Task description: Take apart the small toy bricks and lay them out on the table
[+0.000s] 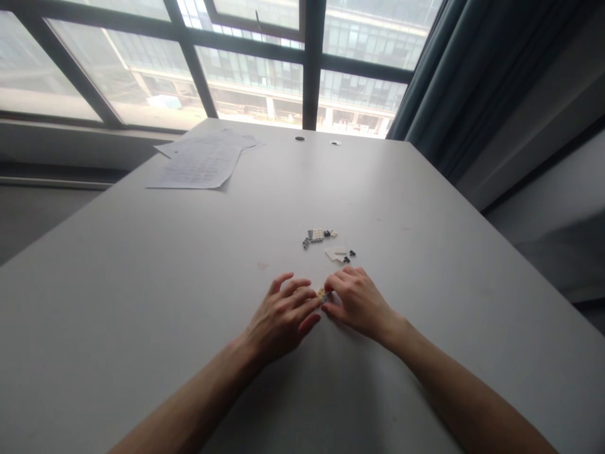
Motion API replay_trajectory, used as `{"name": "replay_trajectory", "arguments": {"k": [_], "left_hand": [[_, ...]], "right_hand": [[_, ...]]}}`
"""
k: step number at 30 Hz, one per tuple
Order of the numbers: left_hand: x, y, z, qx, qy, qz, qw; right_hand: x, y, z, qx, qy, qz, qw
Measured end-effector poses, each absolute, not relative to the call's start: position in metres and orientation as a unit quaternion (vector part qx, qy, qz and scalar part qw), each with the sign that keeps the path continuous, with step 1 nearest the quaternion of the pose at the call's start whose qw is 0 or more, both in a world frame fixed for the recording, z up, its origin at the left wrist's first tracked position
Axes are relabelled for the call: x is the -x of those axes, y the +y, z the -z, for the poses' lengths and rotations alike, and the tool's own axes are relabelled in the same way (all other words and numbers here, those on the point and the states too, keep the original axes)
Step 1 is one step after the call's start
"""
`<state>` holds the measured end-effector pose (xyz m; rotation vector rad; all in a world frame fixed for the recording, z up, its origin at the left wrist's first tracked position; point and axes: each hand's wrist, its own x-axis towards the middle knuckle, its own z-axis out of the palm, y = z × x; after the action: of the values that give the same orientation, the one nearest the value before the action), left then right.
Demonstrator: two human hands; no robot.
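Just beyond the near part of the white table (189,265), my right hand (359,302) has its fingers curled and pinches a small tan and grey toy building-brick piece (322,294). From the other side, my left hand (286,312) reaches in with fingers spread and thumb apart; its fingertips touch or nearly touch the piece. A bit of tan shows between the left fingers, but what lies beneath them is mostly hidden. Farther out lie white flat pieces (336,253) and small black pieces (352,253). Behind these is a group of cream, grey and black bricks (318,235).
Printed paper sheets (203,164) lie overlapping at the table's far left. Two round cable holes (300,139) sit near the back edge. Beyond it stand large framed windows (255,82), with a dark blue curtain (454,82) on the right.
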<state>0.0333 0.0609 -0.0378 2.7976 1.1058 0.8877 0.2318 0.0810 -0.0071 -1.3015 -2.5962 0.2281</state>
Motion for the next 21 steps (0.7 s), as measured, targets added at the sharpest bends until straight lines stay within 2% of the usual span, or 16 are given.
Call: {"name": "replay_trajectory", "arguments": {"k": [13, 21], "left_hand": [[-0.0315, 0.0610, 0.0386, -0.901, 0.346, -0.262, 0.003], [-0.0329, 0.0611, 0.0390, -0.893, 0.359, -0.270, -0.005]], "right_hand": [[-0.2355, 0.0865, 0.0142, 0.439, -0.873, -0.127, 0.168], [-0.2353, 0.0847, 0.0098, 0.439, -0.883, -0.094, 0.139]]}}
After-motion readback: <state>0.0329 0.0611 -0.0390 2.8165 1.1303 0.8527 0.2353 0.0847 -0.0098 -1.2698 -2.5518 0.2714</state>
